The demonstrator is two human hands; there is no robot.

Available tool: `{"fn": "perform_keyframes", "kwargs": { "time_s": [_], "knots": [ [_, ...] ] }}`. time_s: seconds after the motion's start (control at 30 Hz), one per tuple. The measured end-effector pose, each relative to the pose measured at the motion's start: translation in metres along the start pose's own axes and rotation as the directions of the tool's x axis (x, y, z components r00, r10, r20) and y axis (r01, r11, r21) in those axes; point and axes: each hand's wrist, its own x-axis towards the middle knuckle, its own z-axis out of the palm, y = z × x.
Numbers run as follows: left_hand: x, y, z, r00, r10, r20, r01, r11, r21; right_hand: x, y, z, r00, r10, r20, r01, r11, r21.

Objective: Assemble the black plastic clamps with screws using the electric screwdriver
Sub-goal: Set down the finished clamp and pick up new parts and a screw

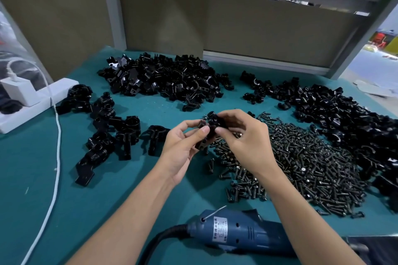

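Observation:
Both hands meet over the middle of the teal table (133, 189) around one black plastic clamp (212, 123). My left hand (183, 148) pinches its lower part between thumb and fingers. My right hand (243, 137) grips its upper part from the right, fingers curled over it. A heap of dark screws (301, 163) lies just right of the hands. The blue electric screwdriver (239, 232) lies on the table near the front edge, under my right forearm, untouched.
A big pile of loose clamp parts (163, 77) sits at the back, another pile (344, 114) at the right. Several assembled clamps (112, 129) lie to the left. A white power strip (36, 101) with a charger and a white cable (57, 157) occupy the left edge.

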Motion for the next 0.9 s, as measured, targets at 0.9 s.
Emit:
{"fn": "perform_keyframes", "kwargs": {
  "time_s": [0.9],
  "knots": [
    [-0.002, 0.000, 0.000, 0.999, 0.037, -0.024, -0.036, 0.999, 0.013, -0.001, 0.002, 0.006, 0.996, 0.017, 0.085, -0.023, 0.997, 0.073]
  ]
}}
